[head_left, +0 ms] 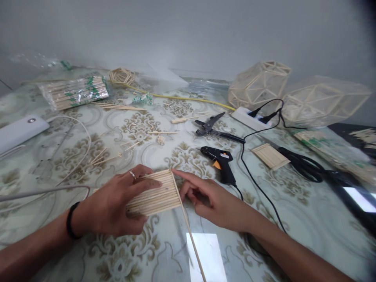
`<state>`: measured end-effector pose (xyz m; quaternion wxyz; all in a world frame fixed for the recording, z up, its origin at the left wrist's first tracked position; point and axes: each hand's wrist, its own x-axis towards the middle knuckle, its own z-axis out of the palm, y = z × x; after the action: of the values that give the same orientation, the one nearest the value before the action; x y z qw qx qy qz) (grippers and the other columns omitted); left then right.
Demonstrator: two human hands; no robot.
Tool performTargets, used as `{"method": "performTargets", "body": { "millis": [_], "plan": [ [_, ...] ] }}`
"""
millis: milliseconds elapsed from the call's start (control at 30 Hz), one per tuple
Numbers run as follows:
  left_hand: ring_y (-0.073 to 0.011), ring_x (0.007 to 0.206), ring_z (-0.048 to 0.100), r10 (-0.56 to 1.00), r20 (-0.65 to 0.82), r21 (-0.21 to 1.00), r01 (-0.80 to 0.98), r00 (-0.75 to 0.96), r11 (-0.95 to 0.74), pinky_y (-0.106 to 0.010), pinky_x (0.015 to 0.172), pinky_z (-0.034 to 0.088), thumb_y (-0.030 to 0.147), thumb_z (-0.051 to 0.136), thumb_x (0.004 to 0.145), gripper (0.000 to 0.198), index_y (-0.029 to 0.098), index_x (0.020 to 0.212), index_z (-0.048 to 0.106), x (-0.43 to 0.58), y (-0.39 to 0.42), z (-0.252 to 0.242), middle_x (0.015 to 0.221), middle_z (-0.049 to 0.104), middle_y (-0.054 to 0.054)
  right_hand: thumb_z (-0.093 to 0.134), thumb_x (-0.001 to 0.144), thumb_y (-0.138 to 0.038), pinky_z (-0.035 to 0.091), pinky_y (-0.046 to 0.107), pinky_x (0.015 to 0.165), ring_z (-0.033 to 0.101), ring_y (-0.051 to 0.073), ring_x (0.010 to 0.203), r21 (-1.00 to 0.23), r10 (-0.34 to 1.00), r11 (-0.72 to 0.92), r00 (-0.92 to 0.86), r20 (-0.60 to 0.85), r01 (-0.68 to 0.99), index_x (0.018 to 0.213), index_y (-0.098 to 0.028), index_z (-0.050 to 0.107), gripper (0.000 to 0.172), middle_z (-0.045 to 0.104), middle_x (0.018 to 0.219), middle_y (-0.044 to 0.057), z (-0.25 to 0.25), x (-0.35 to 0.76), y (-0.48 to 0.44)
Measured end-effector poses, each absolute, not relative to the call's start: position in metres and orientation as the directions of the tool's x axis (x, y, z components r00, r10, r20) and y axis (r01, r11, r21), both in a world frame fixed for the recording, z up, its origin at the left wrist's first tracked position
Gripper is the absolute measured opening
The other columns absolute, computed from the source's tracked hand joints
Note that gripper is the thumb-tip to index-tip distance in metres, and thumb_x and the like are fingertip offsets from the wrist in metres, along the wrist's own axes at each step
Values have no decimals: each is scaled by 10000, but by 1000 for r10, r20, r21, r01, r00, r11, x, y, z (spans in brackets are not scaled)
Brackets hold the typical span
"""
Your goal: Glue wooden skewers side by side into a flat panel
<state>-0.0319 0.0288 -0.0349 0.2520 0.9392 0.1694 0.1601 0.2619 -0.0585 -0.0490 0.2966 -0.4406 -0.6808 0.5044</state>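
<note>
My left hand point(117, 199) grips a flat panel point(158, 192) of thin wooden sticks laid side by side, thumb on top and fingers around its far and near edges. Along the panel's right edge runs a long wooden stick point(189, 227), reaching well past the near corner toward me. My right hand point(214, 199) steadies that stick: the index fingertip presses on its far end at the panel's corner, and the other fingers curl close to its side. Whether the stick is stuck to the panel cannot be seen. A black glue gun point(220, 162) lies just beyond my right hand.
Pliers-like cutters point(217, 129), a white power strip point(251, 117), a smaller stick panel point(270, 156) and black scissors point(302, 164) lie to the right. Translucent stick-framed shapes point(258, 86) stand behind. Bagged sticks point(76, 92) and a white device point(23, 133) are left; stick offcuts point(101, 156) lie scattered.
</note>
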Motion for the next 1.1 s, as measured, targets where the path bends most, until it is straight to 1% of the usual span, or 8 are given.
{"method": "performTargets", "body": {
  "millis": [133, 300, 400, 500, 633, 833, 967, 1100],
  "plan": [
    [-356, 1275, 627, 390, 230, 517, 228, 892, -825, -496, 958, 614, 190, 684, 747, 753, 237, 1464, 459, -34, 29, -38, 1448, 504, -172, 479, 747, 32, 424, 243, 619, 509, 108, 697, -955, 894, 74, -443, -64, 287, 1637, -373, 337, 988, 677, 1034, -32, -48, 262, -58],
    [-354, 1267, 632, 390, 223, 517, 231, 893, -824, -500, 956, 614, 200, 687, 749, 748, 237, 1464, 470, -33, 30, -38, 1440, 516, -170, 477, 777, 15, 427, 252, 628, 500, 118, 715, -955, 888, 93, -458, -49, 283, 1638, -371, 331, 955, 672, 1039, -28, -46, 264, -60],
    [-351, 1258, 638, 386, 228, 518, 224, 894, -825, -494, 945, 619, 203, 680, 755, 725, 234, 1450, 475, -32, 30, -37, 1422, 527, -167, 494, 823, -3, 435, 265, 634, 543, 128, 746, -950, 886, 122, -462, -26, 288, 1643, -337, 323, 902, 678, 1044, -13, -46, 263, -59],
    [-351, 1241, 649, 397, 215, 510, 244, 892, -825, -500, 932, 623, 198, 679, 741, 739, 239, 1450, 476, -33, 29, -37, 1427, 524, -168, 512, 897, -51, 456, 280, 653, 605, 149, 808, -943, 895, 116, -444, -37, 312, 1636, -285, 344, 794, 692, 1031, 10, -47, 262, -57],
    [-357, 1277, 633, 402, 204, 511, 253, 893, -822, -517, 960, 612, 185, 676, 734, 765, 249, 1465, 461, -33, 29, -38, 1449, 512, -168, 501, 941, -84, 472, 283, 662, 626, 153, 820, -937, 904, 95, -424, -61, 337, 1621, -285, 371, 721, 700, 1015, 12, -48, 261, -57],
    [-339, 1255, 643, 403, 192, 513, 259, 895, -819, -498, 952, 615, 188, 673, 742, 750, 262, 1453, 448, -32, 29, -36, 1442, 508, -157, 501, 916, -63, 453, 270, 639, 606, 145, 792, -936, 901, 119, -431, -38, 331, 1622, -308, 370, 758, 695, 1009, 6, -47, 262, -59],
    [-339, 1276, 630, 410, 180, 510, 271, 894, -816, -502, 984, 603, 190, 680, 746, 741, 265, 1449, 460, -32, 28, -34, 1451, 500, -149, 505, 856, -22, 444, 262, 639, 551, 127, 738, -938, 895, 135, -446, -23, 319, 1633, -308, 354, 841, 690, 1020, 0, -46, 262, -59],
    [-326, 1227, 656, 400, 181, 518, 259, 898, -815, -483, 952, 617, 194, 672, 749, 715, 264, 1431, 469, -31, 29, -33, 1424, 520, -143, 499, 811, 2, 429, 253, 626, 504, 115, 699, -946, 891, 108, -452, -44, 306, 1642, -308, 340, 901, 686, 1031, -2, -45, 262, -59]
  ]
}}
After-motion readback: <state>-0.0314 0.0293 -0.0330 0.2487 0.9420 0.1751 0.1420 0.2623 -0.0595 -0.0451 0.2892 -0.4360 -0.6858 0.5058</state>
